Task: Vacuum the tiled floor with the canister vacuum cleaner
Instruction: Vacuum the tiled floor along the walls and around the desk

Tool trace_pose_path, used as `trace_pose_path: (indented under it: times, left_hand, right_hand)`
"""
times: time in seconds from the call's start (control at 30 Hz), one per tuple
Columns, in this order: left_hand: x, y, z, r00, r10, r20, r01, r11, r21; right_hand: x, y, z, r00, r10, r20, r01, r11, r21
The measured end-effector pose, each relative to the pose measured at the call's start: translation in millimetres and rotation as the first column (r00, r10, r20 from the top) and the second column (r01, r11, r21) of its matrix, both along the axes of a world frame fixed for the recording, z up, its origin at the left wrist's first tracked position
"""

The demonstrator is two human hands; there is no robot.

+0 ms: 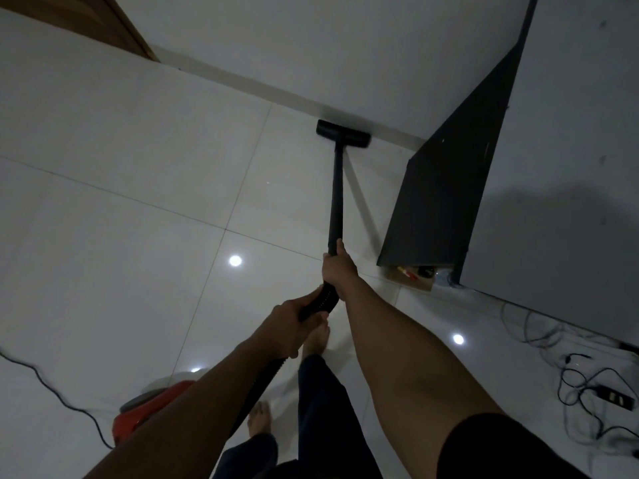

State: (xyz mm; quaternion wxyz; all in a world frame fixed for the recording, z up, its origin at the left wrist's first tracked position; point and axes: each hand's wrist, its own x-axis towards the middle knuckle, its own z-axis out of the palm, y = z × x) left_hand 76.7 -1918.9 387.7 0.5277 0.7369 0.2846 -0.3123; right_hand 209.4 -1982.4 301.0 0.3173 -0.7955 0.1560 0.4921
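While the right hand [338,267] curls round the near end of the black wand [335,195], thumb lying along it, the left hand [290,326] grips the ribbed hose [325,299] just behind, fingers wrapped under it. The wand slants away to the head [343,133], which lies flat at the far edge of the floor [121,202], its long side against the pale skirting [276,93]. Below the left hand the hose drops towards the red canister [148,413], which stands on the tiles at the near left, partly hidden by the left forearm. A dark cord [52,392] trails across the floor's left edge to just beside the canister. Right of the wand a dark cabinet [446,188] stands apart from the head. Tangled cables [587,385] lie at the floor's right edge. Bare feet [316,337] stand beneath the hands. A wooden door [86,19] shows at the far left corner.
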Motion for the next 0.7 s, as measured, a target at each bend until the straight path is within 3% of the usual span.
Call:
trace_pose_path:
  times: [0.3,0.7]
  left_hand:
    - [11,-6,-8,0.994,-0.089,-0.069,0.086,0.996,-0.038]
    - [21,-43,-6,0.983,-0.184,-0.027,0.181,0.979,-0.089]
  right_hand:
    - [-2,-17,-6,0.996,-0.079,0.032,0.081,0.994,-0.069]
    - [3,-63,-12,0.990,-0.135,0.047,0.141,0.978,-0.156]
